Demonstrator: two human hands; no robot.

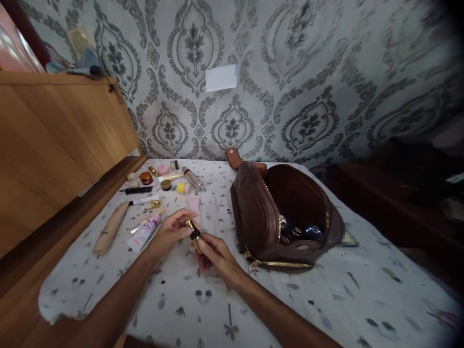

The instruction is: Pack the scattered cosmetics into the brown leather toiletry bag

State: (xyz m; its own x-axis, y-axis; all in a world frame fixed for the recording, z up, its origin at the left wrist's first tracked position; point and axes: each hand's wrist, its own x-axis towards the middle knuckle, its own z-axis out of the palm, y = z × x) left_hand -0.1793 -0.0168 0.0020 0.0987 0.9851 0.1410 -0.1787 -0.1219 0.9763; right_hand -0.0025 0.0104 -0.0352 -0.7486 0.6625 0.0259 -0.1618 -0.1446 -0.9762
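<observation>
Between my two hands is a small dark-and-gold cosmetic container (195,236), held tilted above the patterned sheet; its exact kind is unclear. My right hand (219,256) grips its lower gold part between thumb and fingers. The thumb and fingers of my left hand (174,229) close around its narrow gold top. Just beyond my left hand lies a pale pink tube (193,205). A white-and-purple tube (145,233) is to the left of that hand. To the right of my right hand, a brown leather bag (255,212) stands unzipped, with a few small items inside.
Several jars and tubes lie at the back left, among them an amber jar (146,178), a yellow-banded bottle (184,188) and a silver tube (193,179). A beige tube (110,229) lies near the wooden cabinet (65,145). A brown case (234,158) rests behind the bag.
</observation>
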